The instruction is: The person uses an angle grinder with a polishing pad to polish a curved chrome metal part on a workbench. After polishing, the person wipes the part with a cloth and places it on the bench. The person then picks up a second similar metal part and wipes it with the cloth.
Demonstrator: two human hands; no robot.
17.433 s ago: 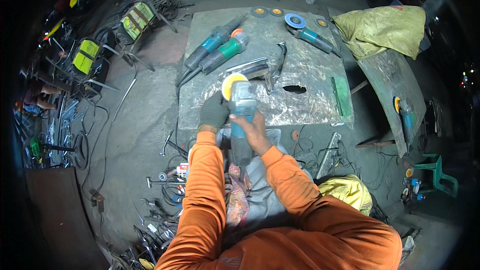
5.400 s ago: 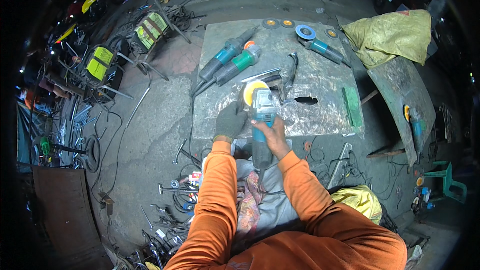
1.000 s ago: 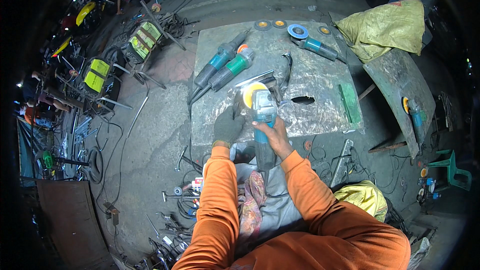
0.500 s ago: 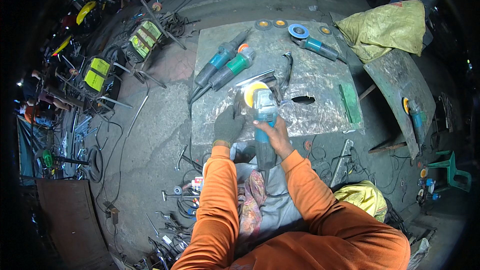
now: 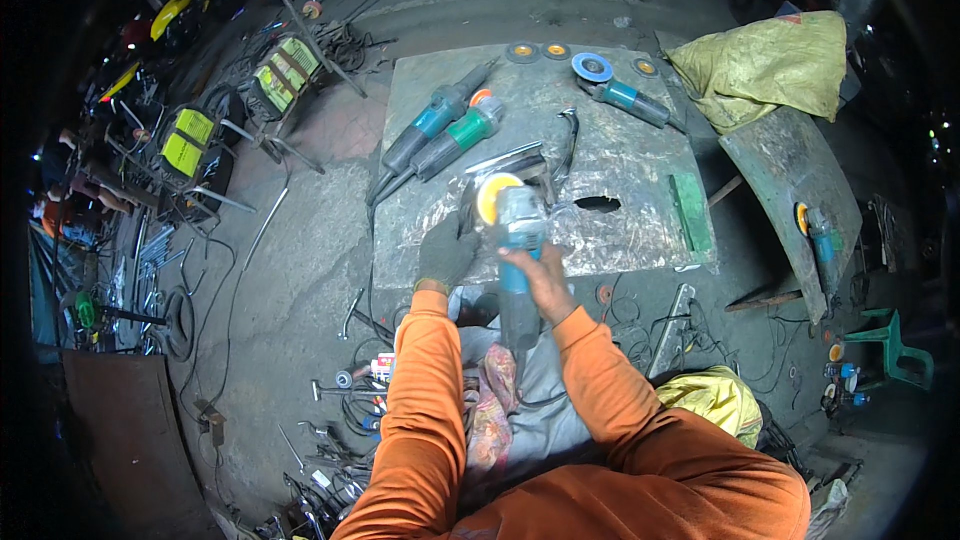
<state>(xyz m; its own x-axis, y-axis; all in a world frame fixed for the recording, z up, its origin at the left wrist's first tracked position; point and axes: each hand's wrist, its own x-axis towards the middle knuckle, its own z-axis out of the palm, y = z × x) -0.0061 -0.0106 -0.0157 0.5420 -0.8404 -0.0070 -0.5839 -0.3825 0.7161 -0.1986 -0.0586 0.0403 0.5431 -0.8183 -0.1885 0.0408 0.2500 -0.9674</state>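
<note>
My bare right hand (image 5: 545, 278) is wrapped round the teal body of an angle grinder (image 5: 520, 228), which is blurred by motion. Its yellow disc (image 5: 490, 198) lies over the near middle of the metal-topped table (image 5: 640, 155). To the left, my left hand (image 5: 447, 252), in a dark grey glove, is closed beside the disc; what its fingers grip is hidden. Just beyond the disc a shiny metal bar (image 5: 505, 157) lies at a slant. A dark curved metal lever (image 5: 569, 140) rests to the right of it.
A teal grinder (image 5: 432, 125), a green grinder (image 5: 455, 143) and one with a blue disc (image 5: 625, 98) lie across the table's far side, near loose discs (image 5: 522, 52). The tabletop has a ragged hole (image 5: 598, 204). A yellow sack (image 5: 765, 65) sits at the far right.
The whole view has shifted slightly. The grinder is more blurred, and its disc still lies over the same spot beside the gloved left hand.
</note>
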